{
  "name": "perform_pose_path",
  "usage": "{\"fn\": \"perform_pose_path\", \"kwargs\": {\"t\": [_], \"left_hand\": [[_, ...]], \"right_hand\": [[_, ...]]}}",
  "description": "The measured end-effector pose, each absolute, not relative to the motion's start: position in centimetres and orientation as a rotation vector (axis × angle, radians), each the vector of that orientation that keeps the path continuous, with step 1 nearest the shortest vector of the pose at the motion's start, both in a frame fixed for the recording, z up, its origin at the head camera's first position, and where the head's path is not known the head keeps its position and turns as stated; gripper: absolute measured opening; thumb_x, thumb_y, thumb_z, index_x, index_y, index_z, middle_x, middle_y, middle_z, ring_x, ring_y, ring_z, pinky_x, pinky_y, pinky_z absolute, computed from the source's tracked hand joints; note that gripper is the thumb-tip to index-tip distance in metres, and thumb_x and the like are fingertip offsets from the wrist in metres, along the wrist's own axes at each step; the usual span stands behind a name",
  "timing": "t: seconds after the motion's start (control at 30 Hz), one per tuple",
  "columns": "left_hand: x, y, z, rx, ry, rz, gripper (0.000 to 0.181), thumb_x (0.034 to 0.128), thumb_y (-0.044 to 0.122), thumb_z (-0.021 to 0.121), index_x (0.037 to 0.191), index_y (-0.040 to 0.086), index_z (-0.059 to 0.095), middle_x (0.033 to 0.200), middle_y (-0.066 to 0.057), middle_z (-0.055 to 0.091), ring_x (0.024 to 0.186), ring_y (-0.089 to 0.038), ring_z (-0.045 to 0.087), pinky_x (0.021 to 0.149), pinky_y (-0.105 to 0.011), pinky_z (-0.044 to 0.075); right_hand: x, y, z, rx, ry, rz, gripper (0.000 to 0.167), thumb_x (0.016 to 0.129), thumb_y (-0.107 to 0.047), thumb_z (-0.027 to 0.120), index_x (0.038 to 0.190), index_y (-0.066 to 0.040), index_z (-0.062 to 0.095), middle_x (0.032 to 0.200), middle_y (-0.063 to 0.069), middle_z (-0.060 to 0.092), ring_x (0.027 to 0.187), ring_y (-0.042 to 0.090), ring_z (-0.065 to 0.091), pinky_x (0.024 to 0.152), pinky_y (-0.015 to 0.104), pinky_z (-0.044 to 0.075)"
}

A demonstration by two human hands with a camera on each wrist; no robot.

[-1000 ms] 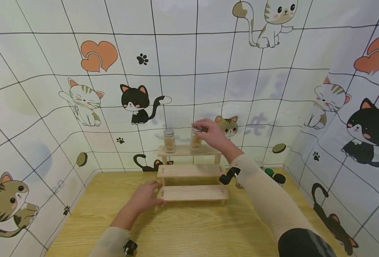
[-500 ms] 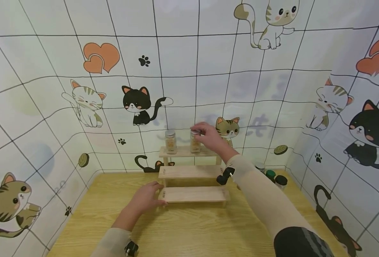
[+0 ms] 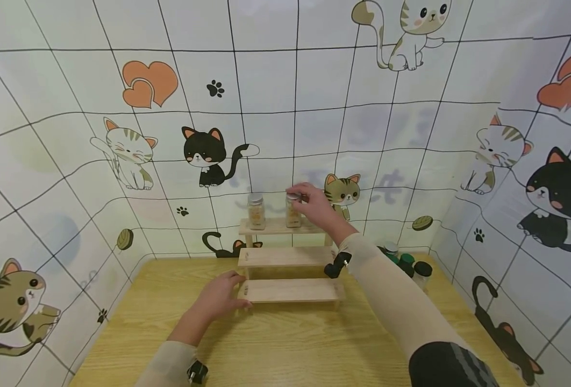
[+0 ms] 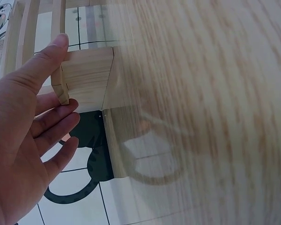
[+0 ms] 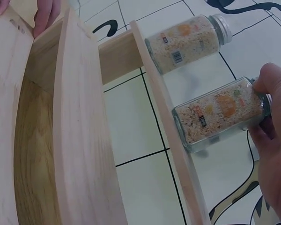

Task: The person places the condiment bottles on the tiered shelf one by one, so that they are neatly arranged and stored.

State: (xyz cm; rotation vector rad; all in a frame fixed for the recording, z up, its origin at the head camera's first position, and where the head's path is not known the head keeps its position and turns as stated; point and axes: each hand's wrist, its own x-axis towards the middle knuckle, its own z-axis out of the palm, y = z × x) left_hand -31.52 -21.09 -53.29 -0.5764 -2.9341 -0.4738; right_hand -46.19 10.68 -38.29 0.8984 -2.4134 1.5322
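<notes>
My right hand (image 3: 316, 205) pinches the lid of a glass spice jar (image 3: 293, 216) at the top step of a three-tier wooden shelf (image 3: 290, 291). In the right wrist view the jar (image 5: 220, 112) holds coarse orange and white grains, and its base meets the board's edge. A similar jar (image 3: 256, 214) with a silver lid stands to its left on that step, apart from it. At the shelf's lower left corner, my left hand (image 3: 218, 296) grips the end of the bottom step, thumb on one side and fingers on the other, as the left wrist view (image 4: 33, 117) shows.
Several jars with green, black and silver lids (image 3: 406, 260) stand at the table's back right, partly hidden by my right forearm. A wall sheet (image 3: 276, 80) printed with cats rises close behind the shelf. The wooden table (image 3: 285, 344) extends in front.
My right hand and the jar have shifted slightly left, towards the other jar. My left hand keeps its grip on the shelf. More of the jars behind the right forearm now show.
</notes>
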Motion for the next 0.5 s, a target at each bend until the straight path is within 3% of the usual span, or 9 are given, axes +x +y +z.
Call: {"fn": "perform_pose_path", "kwargs": {"t": [0.3,0.5], "left_hand": [[-31.6,-21.0,-53.6,-0.591,-2.941,-0.497,0.076,0.0819,0.048,0.099,0.138,0.003,0.074,0.132,-0.017,0.070,0.121,-0.040,0.069,0.104,-0.059,0.057],[-31.9,-21.2,-53.8,-0.574,-2.934,-0.476,0.075,0.0823,0.048,0.099,0.138,0.005,0.074,0.134,-0.016,0.069,0.122,-0.040,0.069,0.104,-0.058,0.057]], "right_hand": [[-44.9,13.2,-38.3,0.805,-2.459,1.510,0.057,0.108,-0.016,0.074,0.160,-0.006,0.053,0.155,0.016,0.057,0.142,0.038,0.054,0.118,0.054,0.046],[-43.7,17.4,-39.1,0.720,-2.462,1.403,0.050,0.109,-0.015,0.073,0.155,-0.002,0.057,0.144,0.022,0.062,0.123,0.036,0.064,0.104,0.054,0.052]]}}
